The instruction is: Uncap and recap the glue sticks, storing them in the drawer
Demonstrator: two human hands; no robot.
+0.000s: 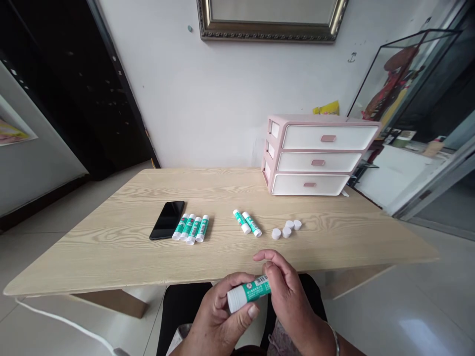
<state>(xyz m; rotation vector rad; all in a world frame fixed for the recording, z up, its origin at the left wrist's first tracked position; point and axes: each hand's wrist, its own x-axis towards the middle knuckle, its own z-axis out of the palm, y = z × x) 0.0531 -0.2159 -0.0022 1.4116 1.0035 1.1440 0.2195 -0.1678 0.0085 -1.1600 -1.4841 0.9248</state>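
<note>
Over my lap, just off the table's front edge, a green-and-white glue stick point(258, 288) lies nearly sideways between my two hands. My left hand point(226, 309) is closed around its white end, thumb below and fingers above. My right hand point(287, 291) pinches the other end, its index finger pointing out to the left; the fingers hide that end. Two more glue sticks point(247, 223) lie on the table beyond my hands. To their right stand several small white caps point(287, 232). Several glue sticks point(190, 229) lie side by side at the left.
A black phone point(167, 220) lies left of the row of glue sticks on the wooden table point(122, 252). At the back right stands a pink and white drawer unit point(315, 155). A white cable point(67, 321) runs along the floor at the lower left.
</note>
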